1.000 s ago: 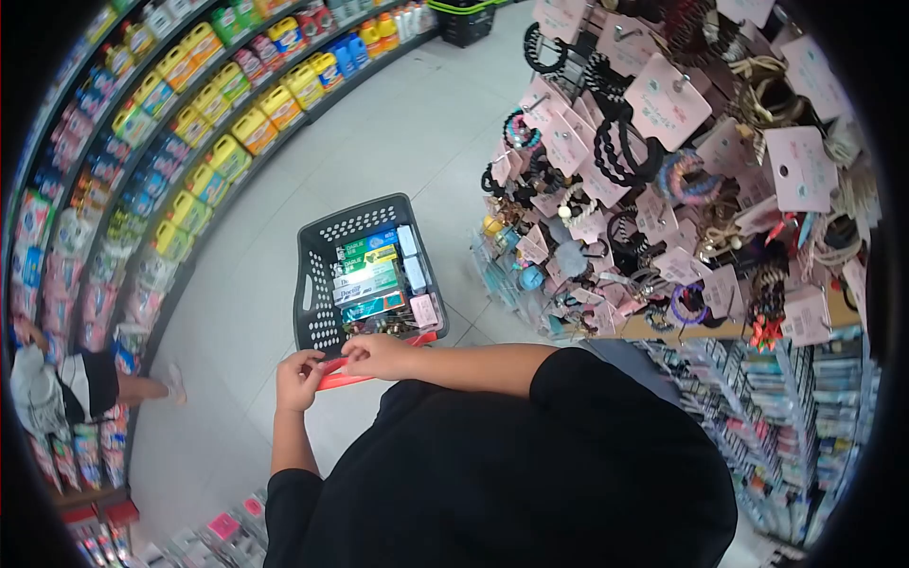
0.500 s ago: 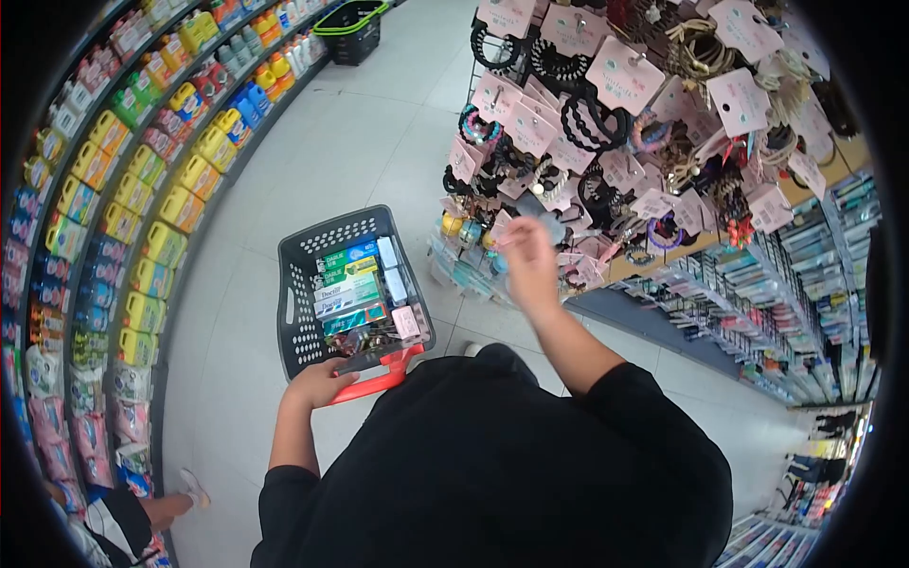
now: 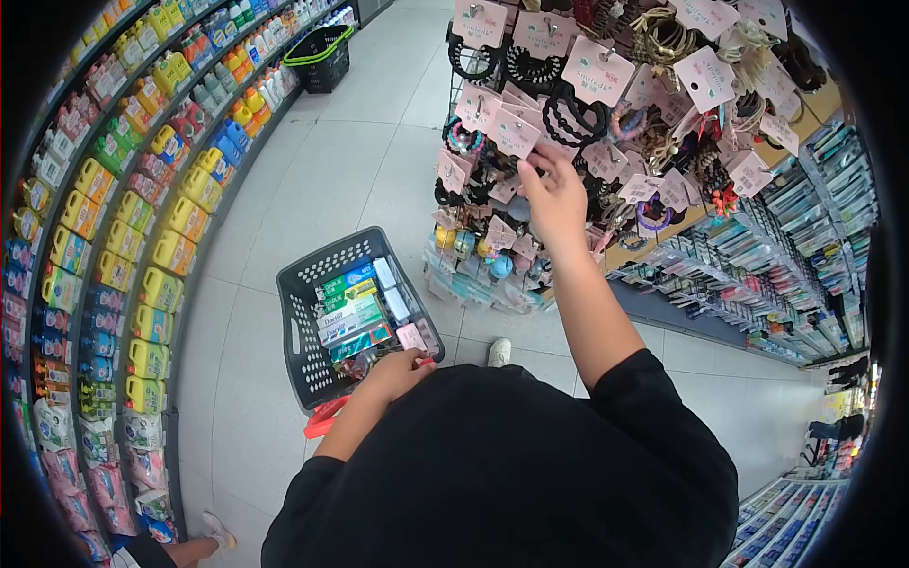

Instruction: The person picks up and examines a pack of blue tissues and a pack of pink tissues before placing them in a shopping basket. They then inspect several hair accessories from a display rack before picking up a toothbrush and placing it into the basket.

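Note:
My right hand point(image 3: 557, 201) reaches up into a rack of hair ties, fingers partly curled and apart. Its thumb and fingertips are right at the lower edge of a pink hair-tie card point(image 3: 515, 133); part of what hangs below is hidden by the hand. Black braided hair ties point(image 3: 575, 121) on another card hang just above. Down at the left, my left hand point(image 3: 392, 377) is closed over the red handle point(image 3: 326, 417) of a grey shopping basket point(image 3: 305, 374). In it lie toothpaste boxes point(image 3: 346, 327), pale boxes point(image 3: 393, 301) and a pink box point(image 3: 411, 337).
Shelves of yellow detergent bottles point(image 3: 159, 288) curve along the left. A black basket with a green rim point(image 3: 322, 71) stands farther up the aisle. Packaged goods point(image 3: 757, 251) hang at the right. Another person's leg point(image 3: 194, 549) shows at the lower left.
My right hand has moved up to the pink cards. My left hand has shifted right along the basket's handle, and the basket has turned slightly. The view has shifted a little.

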Motion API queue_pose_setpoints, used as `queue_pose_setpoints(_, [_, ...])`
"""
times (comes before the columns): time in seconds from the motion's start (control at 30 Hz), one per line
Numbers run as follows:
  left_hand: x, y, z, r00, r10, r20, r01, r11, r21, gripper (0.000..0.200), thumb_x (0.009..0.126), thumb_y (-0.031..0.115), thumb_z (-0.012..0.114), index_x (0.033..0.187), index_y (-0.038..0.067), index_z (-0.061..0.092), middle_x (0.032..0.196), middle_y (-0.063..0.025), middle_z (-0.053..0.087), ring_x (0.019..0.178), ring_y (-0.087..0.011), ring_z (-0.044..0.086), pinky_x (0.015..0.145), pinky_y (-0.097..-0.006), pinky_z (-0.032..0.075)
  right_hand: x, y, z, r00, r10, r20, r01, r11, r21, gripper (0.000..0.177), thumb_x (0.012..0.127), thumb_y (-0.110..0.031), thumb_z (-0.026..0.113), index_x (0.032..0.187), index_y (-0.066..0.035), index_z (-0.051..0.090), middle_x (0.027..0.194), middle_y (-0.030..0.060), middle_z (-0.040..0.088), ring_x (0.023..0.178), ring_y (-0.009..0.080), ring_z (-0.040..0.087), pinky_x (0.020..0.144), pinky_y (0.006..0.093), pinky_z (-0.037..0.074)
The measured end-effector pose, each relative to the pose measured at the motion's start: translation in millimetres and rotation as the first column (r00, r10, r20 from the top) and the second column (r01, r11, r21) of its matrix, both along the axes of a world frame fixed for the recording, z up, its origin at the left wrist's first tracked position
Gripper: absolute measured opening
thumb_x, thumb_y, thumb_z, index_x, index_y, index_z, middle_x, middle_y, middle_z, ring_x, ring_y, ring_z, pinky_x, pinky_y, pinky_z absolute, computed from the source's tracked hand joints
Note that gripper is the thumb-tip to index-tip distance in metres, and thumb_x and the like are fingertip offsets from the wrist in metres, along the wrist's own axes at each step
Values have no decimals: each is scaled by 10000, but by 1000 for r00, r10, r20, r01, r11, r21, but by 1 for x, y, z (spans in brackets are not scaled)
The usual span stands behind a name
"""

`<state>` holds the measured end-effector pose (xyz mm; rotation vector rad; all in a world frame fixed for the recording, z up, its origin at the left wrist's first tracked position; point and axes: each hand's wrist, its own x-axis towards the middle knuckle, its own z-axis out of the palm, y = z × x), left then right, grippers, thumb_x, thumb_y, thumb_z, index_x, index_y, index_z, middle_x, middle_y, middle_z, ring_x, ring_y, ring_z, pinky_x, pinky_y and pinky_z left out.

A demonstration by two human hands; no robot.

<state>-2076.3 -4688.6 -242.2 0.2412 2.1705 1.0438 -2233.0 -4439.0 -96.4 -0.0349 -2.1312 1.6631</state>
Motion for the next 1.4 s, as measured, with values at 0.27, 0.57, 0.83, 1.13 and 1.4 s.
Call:
queue_pose_setpoints(0.27, [1,-1,2,997,23,78,-24,1000,8,504,857,439,540,1168,44,572,1031,-182,644,976,-335,610,864,-379,455,4,-14,17,993,48,106,-49,999,13,239,870,-231,607,912,1,641,671,1,597,571,49,470,529,211,370])
queue_pose_setpoints(0.57, [-1,-1,4,995,9,100,-10,1000,1,499,854,453,539,1157,58,579,1035,-193,638,990,-344,600,871,-386,449,15,-8,41,977,207,45,-168,890,-424,135,893,-184,561,846,-57,565,570,-23,465,478,65,425,446,196,307])
queue_pose_setpoints(0.83, [0,-1,7,989,140,-37,-133,981,144,375,857,345,592,1064,34,611,854,-164,659,801,-278,637,728,-353,485,73,-8,17,589,722,-363,-422,-109,-900,182,866,-191,576,970,-65,495,774,11,469,681,127,440,487,225,369])
queue_pose_setpoints(1.13, [3,0,-3,997,81,-12,-80,993,88,389,839,350,601,1069,37,617,854,-144,648,795,-251,626,721,-350,479,123,-5,-5,346,601,-720,-207,-700,-684,91,905,-186,491,891,-113,440,618,4,478,487,102,360,401,233,264])
queue_pose_setpoints(1.4, [0,4,6,996,68,51,-73,993,94,403,840,337,610,1083,16,606,842,-144,649,782,-240,626,716,-333,478,125,1,-5,323,633,-704,-272,-650,-710,143,915,-249,489,929,-116,437,687,-6,486,504,100,323,428,240,251])
